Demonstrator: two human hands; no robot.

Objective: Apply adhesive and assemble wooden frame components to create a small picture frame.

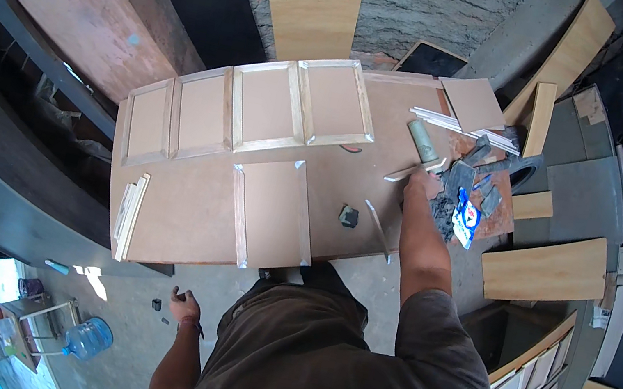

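Brown board-topped table (363,183) bears one pale wooden four-panel frame (233,108), one smaller panel (271,212) with two pale strips (240,215). Lower left: one blue plastic jug (90,339), contents unclear. One blue-white packet (465,219), one green cylinder (421,141) near your right hand (423,183), at pale bent piece (438,165) on table; cannot tell grip. Your left hand (183,307): relaxed, fingers parted.

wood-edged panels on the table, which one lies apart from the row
The lone panel at the table's near edge, with wood strips along its left and right sides; the other panels lie side by side farther back.
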